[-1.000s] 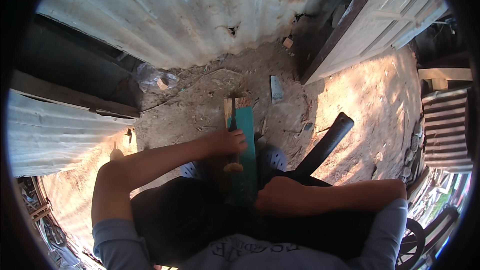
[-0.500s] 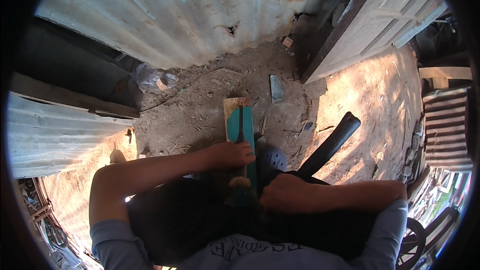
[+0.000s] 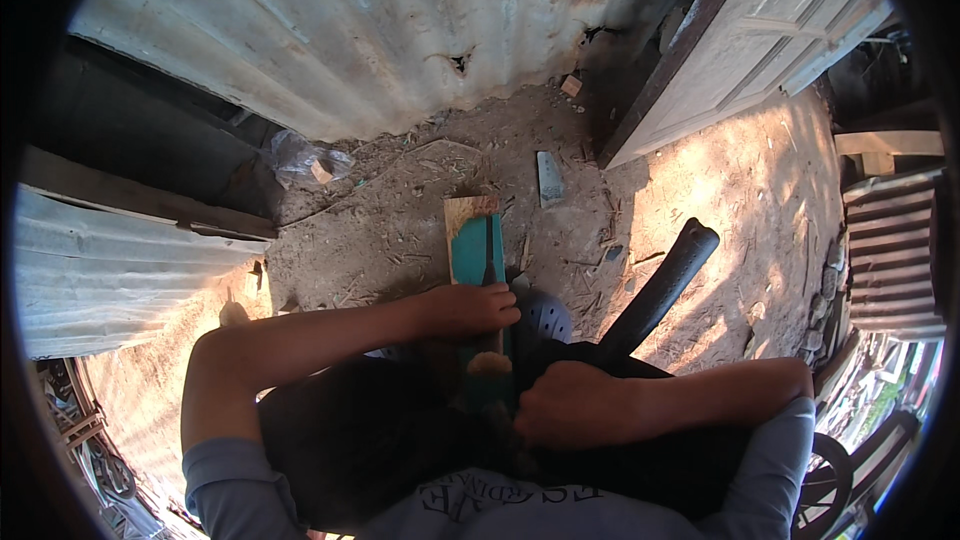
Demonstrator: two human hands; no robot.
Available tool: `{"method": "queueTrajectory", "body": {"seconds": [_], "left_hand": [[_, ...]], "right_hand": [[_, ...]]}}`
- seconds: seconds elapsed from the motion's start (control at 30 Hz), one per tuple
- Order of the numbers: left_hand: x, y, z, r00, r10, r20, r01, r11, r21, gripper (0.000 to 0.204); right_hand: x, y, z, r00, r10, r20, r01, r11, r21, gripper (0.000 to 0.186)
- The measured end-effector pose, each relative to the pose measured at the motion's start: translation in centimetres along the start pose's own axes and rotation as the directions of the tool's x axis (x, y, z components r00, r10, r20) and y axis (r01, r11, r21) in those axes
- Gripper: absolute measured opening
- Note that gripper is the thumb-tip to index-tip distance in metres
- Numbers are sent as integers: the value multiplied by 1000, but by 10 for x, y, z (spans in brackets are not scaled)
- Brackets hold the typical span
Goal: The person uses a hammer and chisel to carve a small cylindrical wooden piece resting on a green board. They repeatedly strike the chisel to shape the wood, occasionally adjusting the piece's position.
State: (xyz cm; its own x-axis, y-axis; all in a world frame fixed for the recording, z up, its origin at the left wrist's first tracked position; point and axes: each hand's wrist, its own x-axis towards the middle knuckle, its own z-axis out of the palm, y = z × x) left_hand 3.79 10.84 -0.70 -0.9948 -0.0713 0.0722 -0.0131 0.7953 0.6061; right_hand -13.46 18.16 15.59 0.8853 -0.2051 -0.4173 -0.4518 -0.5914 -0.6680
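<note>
My left hand [image 3: 482, 310] is closed around a chisel [image 3: 490, 258], whose narrow dark blade points away from me along a teal-painted wooden board [image 3: 467, 258]. Bare wood shows along the board's left edge and at its far end. Just nearer than this hand is a pale rounded patch [image 3: 489, 363]; I cannot tell whether it belongs to the board or the chisel. My right hand [image 3: 562, 405] makes a fist close to the board's right side; whatever it grips is hidden. A thick black bar-like handle [image 3: 660, 285] slants up and right beyond the right wrist, its link to that hand unclear.
A grey clog [image 3: 545, 316] is beside the board. On the dirt ground lie a flat grey piece [image 3: 550, 178], a small block [image 3: 571, 86] and a plastic bag [image 3: 300, 158]. Corrugated metal [image 3: 330, 30] stands ahead, with a panelled door [image 3: 760, 45] at the right.
My left hand and the chisel have shifted slightly right across the board. My right fist has moved a little left. The black handle sits slightly higher in the view.
</note>
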Motion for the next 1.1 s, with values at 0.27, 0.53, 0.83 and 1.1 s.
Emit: {"method": "queueTrajectory", "body": {"seconds": [0.27,0.53,0.83,1.1], "left_hand": [[1,-5,4,992,-17,125,12,999,48,13],[1,-19,2,992,-5,124,-10,993,116,13],[9,-19,-6,996,-13,83,9,999,45,13],[8,6,-3,988,-88,124,94,995,-38,14]], "right_hand": [[5,5,15,999,48,-11,-48,999,-15,10],[0,13,-3,979,150,-134,-150,989,12,14],[-1,13,6,997,77,-32,-76,997,17,11],[-5,16,8,993,66,-96,-68,998,-11,12]]}}
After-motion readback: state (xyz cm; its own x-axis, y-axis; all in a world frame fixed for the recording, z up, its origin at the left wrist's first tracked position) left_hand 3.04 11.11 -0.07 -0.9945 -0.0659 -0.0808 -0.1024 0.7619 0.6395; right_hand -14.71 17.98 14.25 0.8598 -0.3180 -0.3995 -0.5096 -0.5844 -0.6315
